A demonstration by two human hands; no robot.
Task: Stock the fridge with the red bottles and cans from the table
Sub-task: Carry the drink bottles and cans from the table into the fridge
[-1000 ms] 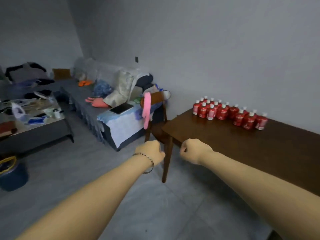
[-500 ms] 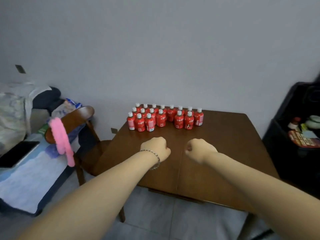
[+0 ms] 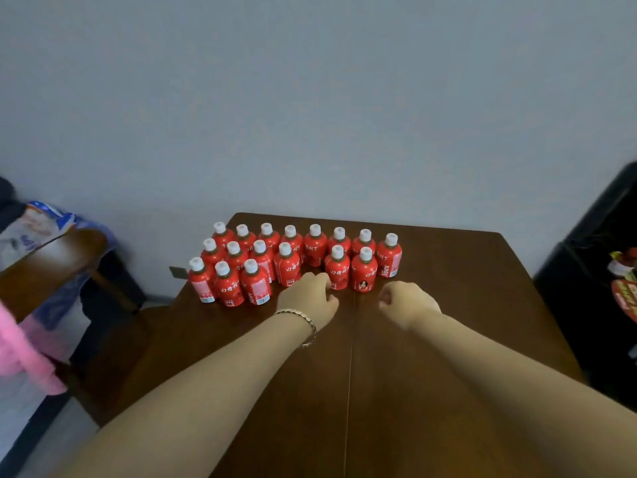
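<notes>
A cluster of small red plastic bottles with white caps stands upright in tight rows at the far left of the dark brown wooden tabletop, close to the grey wall. Both bare forearms reach out over the tabletop. The left hand, with a thin beaded bracelet on its wrist, has its fingers curled into a loose fist that holds nothing. Its knuckles are just beside the front bottles, and whether they touch one cannot be told. The right hand is likewise a fist, fingers curled in and gripping nothing, near the rightmost front bottles but apart from them. A brown wooden chair stands to the left of the tabletop.
</notes>
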